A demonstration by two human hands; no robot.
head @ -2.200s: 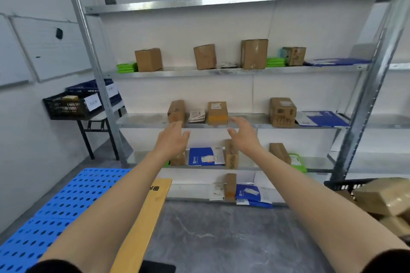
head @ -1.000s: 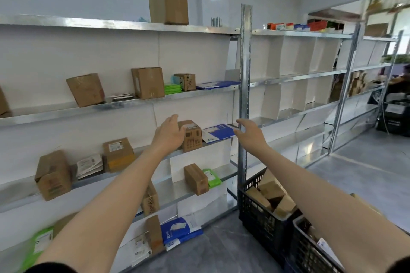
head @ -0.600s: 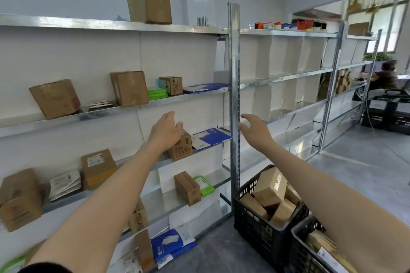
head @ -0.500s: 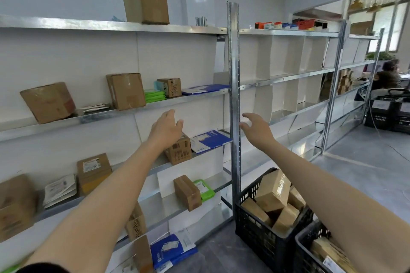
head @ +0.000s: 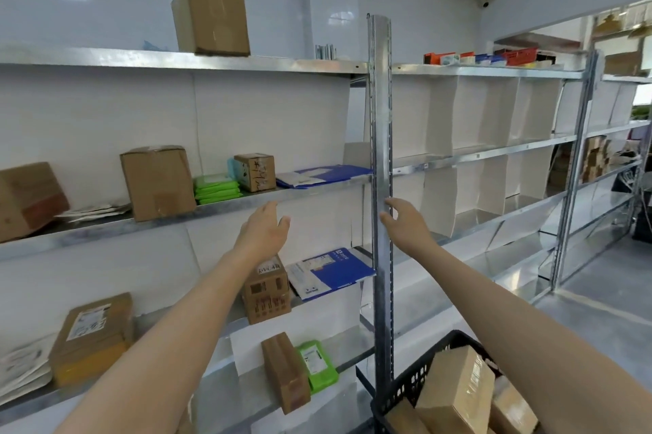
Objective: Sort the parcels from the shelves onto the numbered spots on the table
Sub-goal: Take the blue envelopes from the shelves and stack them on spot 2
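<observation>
Brown cardboard parcel [head: 267,292] stands on the steel shelves [head: 106,225], just below my left hand [head: 263,234], which hovers empty with fingers relaxed. My right hand [head: 405,225], likewise slack and empty, is by the upright post [head: 382,151].

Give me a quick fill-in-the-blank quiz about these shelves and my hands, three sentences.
1. The left hand and the right hand each hold ____.
2. The stacked flat packets beside the small box are ____ in colour.
3. The plastic crate at lower right is ____ in colour.
Missing words: nothing; green; black.
</observation>
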